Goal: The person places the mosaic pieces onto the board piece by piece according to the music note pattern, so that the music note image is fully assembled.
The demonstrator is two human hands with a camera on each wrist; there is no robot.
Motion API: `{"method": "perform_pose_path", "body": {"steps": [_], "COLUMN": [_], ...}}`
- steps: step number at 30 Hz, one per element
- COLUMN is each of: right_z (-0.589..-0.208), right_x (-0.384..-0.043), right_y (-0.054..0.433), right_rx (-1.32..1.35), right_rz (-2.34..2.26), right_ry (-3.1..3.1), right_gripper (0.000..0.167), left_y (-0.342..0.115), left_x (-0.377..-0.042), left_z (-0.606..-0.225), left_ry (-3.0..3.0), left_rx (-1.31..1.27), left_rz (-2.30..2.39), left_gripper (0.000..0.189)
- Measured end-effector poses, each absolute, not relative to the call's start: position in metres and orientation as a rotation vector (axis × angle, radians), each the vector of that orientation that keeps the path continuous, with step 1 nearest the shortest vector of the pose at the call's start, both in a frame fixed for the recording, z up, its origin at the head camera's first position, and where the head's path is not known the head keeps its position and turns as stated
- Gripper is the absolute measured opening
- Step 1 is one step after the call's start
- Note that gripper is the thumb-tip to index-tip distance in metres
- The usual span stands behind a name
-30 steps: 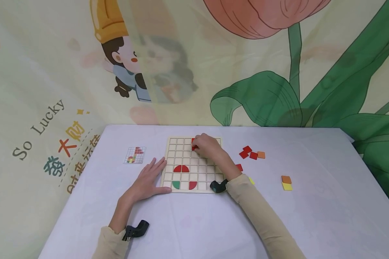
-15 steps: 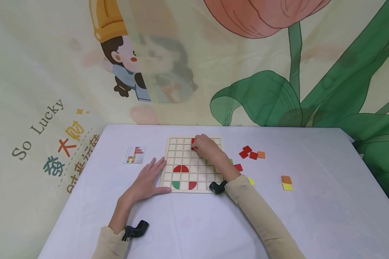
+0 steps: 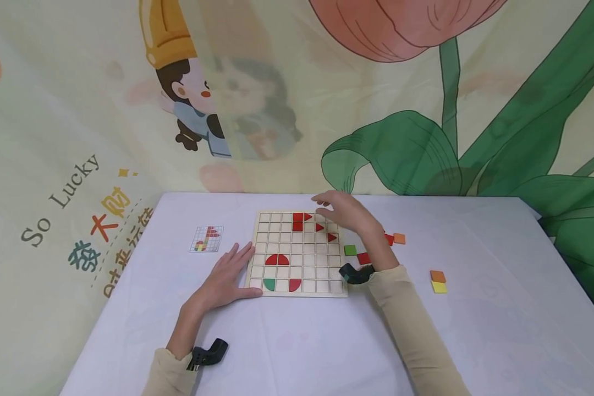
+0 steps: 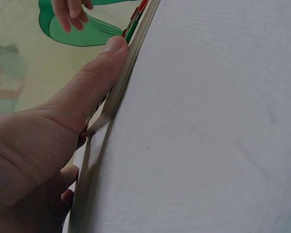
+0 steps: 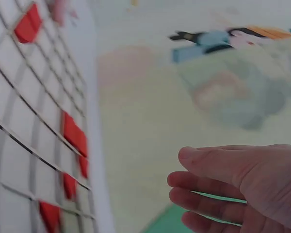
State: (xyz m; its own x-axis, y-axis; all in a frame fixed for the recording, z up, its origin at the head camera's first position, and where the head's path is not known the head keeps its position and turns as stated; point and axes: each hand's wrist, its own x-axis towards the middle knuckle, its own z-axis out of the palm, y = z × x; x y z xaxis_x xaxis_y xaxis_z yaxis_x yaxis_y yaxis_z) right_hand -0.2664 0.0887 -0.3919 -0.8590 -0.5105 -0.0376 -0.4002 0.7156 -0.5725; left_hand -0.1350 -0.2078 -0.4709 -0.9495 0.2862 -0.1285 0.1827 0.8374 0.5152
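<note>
A pale wooden grid board (image 3: 309, 294) lies on the table. My left hand (image 3: 224, 278) rests against its left side with straight fingers, the thumb (image 4: 99, 73) on the near corner. Above the far right part of the board my right hand (image 3: 347, 212) hovers with loosely bent fingers and nothing in them. Two red squares (image 3: 297, 221) sit stacked in the top rows, with red triangles (image 3: 319, 227) stepping down to the right. Lower down are a red half-round made of two quarter pieces (image 3: 276, 259), a green quarter piece (image 3: 269, 285) and a red quarter piece (image 3: 294, 285).
A small pattern card (image 3: 206, 239) lies left of the board. To the right are a green square (image 3: 350, 250), a red square (image 3: 363, 258), an orange tile (image 3: 399, 238), and an orange tile (image 3: 437, 276) beside a yellow tile (image 3: 439, 287). My right forearm covers some loose pieces.
My right hand has lifted off the red squares in the top rows and moved right and away. The red triangles are uncovered. My left hand stays put.
</note>
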Motion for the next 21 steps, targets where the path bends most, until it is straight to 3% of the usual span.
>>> {"method": "perform_pose_path", "body": {"steps": [9, 21], "right_z": [-0.369, -0.406], "right_x": [-0.264, -0.238], "right_y": [0.134, 0.188], "right_rx": [-0.680, -0.645], "right_rz": [-0.899, -0.687], "right_ry": [2.868, 2.858], "right_gripper": [0.040, 0.050], "left_y": [-0.211, -0.209], "left_x": [-0.135, -0.134], "left_z": [-0.470, -0.470], "left_ry": [2.822, 2.811], "left_rx": [0.364, 0.377], "left_rz": [0.765, 0.783], "left_gripper": [0.104, 0.103]}}
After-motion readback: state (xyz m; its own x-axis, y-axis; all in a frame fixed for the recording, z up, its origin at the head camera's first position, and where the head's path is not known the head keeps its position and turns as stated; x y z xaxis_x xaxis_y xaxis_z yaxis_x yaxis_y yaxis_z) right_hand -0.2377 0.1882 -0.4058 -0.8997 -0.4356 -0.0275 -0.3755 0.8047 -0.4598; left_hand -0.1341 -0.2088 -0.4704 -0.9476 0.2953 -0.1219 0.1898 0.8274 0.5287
